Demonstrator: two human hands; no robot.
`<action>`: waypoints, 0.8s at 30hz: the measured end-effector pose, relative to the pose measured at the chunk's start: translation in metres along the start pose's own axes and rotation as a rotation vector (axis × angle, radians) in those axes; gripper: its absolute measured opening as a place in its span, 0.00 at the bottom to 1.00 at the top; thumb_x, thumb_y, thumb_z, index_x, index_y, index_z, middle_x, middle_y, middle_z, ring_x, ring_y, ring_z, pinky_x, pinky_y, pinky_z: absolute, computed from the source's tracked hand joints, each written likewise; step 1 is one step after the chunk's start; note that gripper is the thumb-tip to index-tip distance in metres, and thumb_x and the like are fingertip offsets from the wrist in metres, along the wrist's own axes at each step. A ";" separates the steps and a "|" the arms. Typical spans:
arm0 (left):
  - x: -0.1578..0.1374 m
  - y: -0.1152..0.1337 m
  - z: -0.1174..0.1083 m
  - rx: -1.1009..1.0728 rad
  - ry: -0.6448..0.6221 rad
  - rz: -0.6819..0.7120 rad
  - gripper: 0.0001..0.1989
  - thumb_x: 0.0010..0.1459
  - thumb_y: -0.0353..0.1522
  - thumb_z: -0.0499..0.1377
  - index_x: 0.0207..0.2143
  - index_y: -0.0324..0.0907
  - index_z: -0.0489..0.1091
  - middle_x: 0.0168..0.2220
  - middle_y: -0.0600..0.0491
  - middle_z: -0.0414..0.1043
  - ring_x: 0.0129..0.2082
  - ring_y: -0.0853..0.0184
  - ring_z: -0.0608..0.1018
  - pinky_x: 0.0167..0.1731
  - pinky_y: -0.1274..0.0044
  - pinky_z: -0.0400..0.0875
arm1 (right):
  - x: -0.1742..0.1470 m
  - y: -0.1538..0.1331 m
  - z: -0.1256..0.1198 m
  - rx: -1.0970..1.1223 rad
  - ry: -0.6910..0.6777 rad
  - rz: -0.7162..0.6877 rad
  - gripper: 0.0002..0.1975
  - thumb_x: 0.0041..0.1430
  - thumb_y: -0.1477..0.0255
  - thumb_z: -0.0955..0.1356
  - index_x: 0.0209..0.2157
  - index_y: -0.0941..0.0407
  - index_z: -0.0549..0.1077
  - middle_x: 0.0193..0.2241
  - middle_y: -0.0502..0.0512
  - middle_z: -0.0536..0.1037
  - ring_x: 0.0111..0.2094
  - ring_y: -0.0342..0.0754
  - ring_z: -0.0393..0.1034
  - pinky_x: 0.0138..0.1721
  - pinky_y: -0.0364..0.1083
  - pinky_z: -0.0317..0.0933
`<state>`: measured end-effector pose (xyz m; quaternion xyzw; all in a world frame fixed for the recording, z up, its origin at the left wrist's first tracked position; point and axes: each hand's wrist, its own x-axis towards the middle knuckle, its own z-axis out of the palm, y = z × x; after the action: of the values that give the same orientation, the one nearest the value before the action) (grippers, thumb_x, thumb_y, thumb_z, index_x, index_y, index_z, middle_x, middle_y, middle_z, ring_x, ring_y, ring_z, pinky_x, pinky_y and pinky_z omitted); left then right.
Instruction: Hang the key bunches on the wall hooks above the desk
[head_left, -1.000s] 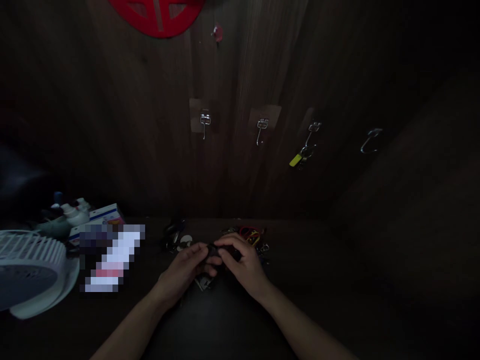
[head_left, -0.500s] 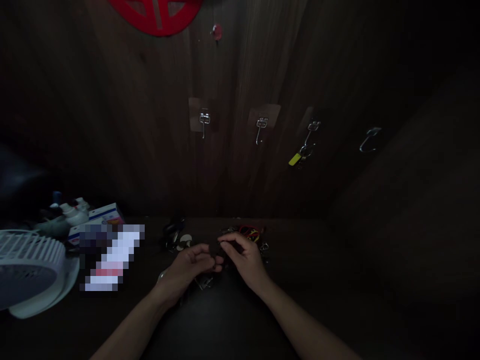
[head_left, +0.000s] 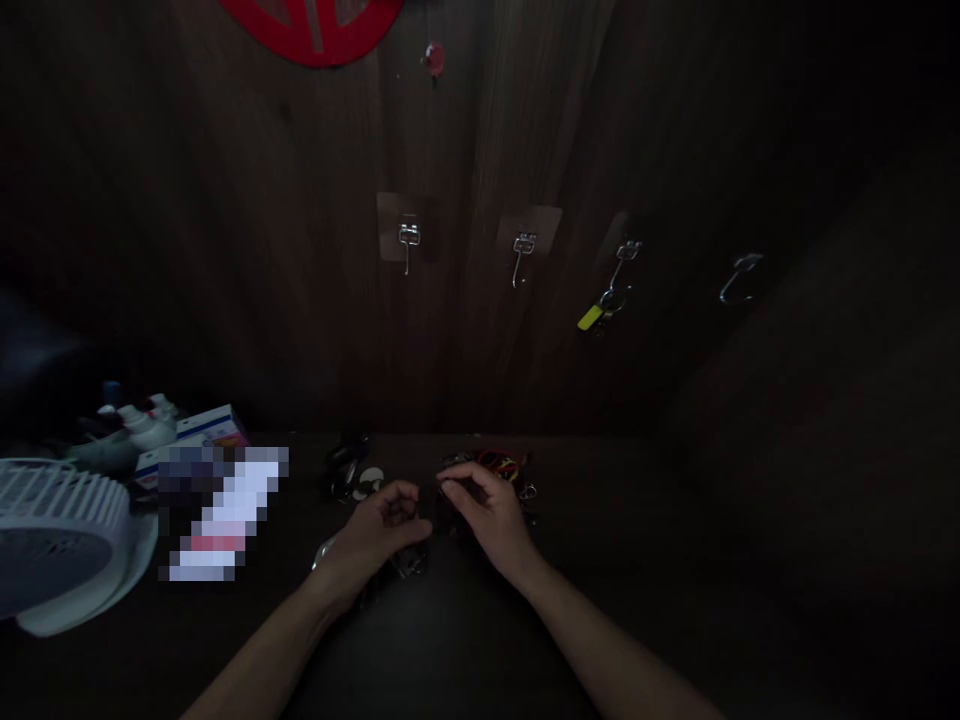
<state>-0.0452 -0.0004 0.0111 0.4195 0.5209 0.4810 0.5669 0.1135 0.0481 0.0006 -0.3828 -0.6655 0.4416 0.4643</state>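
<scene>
Low over the dark tabletop, my left hand [head_left: 381, 528] has its thumb apart from its curled fingers; no object shows between them. My right hand [head_left: 491, 510] is close by on the right, thumb and index finger pinched together on something dark that I cannot make out. Metal pieces that look like keys [head_left: 411, 566] lie under my left hand. Pale round tags [head_left: 369, 482] and a black item [head_left: 346, 465] are just beyond it. Behind my right hand, a red and yellow cord [head_left: 504, 463] and a small metal clasp [head_left: 529, 491] are partly hidden.
Metal hooks [head_left: 409, 250] are fixed along the dark wooden wall. One holds a key ring with a yellow tag [head_left: 590, 318]. A white fan [head_left: 67, 530], bottles [head_left: 146, 428] and boxes [head_left: 217, 425] stand at the left. A red decoration [head_left: 322, 45] hangs above.
My left thumb and fingers have spread apart and drawn slightly left, away from the right hand. My right hand keeps its pinch in nearly the same place.
</scene>
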 end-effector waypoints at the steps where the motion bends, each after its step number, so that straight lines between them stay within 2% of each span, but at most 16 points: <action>1: 0.000 0.000 0.000 0.002 0.007 0.005 0.13 0.39 0.30 0.67 0.30 0.42 0.70 0.27 0.60 0.65 0.31 0.70 0.70 0.33 0.80 0.63 | 0.000 0.000 0.000 0.001 0.001 0.000 0.09 0.56 0.65 0.66 0.33 0.55 0.75 0.29 0.51 0.77 0.31 0.45 0.69 0.32 0.42 0.61; 4: 0.000 -0.001 -0.001 -0.024 0.003 0.009 0.16 0.39 0.32 0.68 0.34 0.42 0.71 0.29 0.58 0.67 0.33 0.68 0.70 0.35 0.78 0.64 | 0.001 -0.003 -0.002 0.020 0.030 -0.012 0.09 0.55 0.65 0.66 0.32 0.55 0.75 0.29 0.51 0.77 0.32 0.46 0.69 0.33 0.43 0.61; 8: 0.000 -0.003 -0.002 -0.034 -0.032 0.037 0.16 0.42 0.34 0.67 0.36 0.43 0.71 0.25 0.60 0.65 0.28 0.71 0.69 0.31 0.79 0.62 | 0.003 -0.011 -0.010 0.054 0.095 -0.015 0.09 0.54 0.64 0.67 0.31 0.55 0.75 0.29 0.51 0.77 0.33 0.47 0.70 0.34 0.43 0.63; 14: 0.000 -0.001 -0.005 0.045 0.024 0.070 0.14 0.44 0.38 0.64 0.34 0.43 0.72 0.25 0.59 0.63 0.26 0.70 0.68 0.28 0.79 0.63 | 0.009 -0.023 -0.032 0.061 0.210 0.004 0.10 0.52 0.63 0.69 0.30 0.56 0.75 0.26 0.51 0.76 0.26 0.44 0.68 0.26 0.41 0.62; 18: 0.001 -0.001 -0.006 0.004 0.108 0.097 0.14 0.44 0.40 0.63 0.34 0.43 0.72 0.26 0.59 0.65 0.27 0.69 0.70 0.31 0.78 0.66 | 0.017 -0.031 -0.056 0.050 0.276 -0.035 0.11 0.51 0.63 0.69 0.30 0.56 0.75 0.25 0.50 0.75 0.25 0.43 0.68 0.25 0.41 0.62; 24: 0.004 -0.002 -0.005 0.022 0.235 0.118 0.17 0.41 0.44 0.65 0.32 0.44 0.73 0.25 0.58 0.68 0.27 0.67 0.72 0.30 0.78 0.68 | 0.041 -0.055 -0.107 -0.037 0.471 -0.149 0.10 0.49 0.64 0.70 0.31 0.56 0.76 0.24 0.49 0.75 0.23 0.41 0.66 0.22 0.39 0.60</action>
<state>-0.0502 0.0030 0.0078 0.3966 0.5632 0.5536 0.4680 0.1992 0.0938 0.0829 -0.4333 -0.5735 0.2924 0.6307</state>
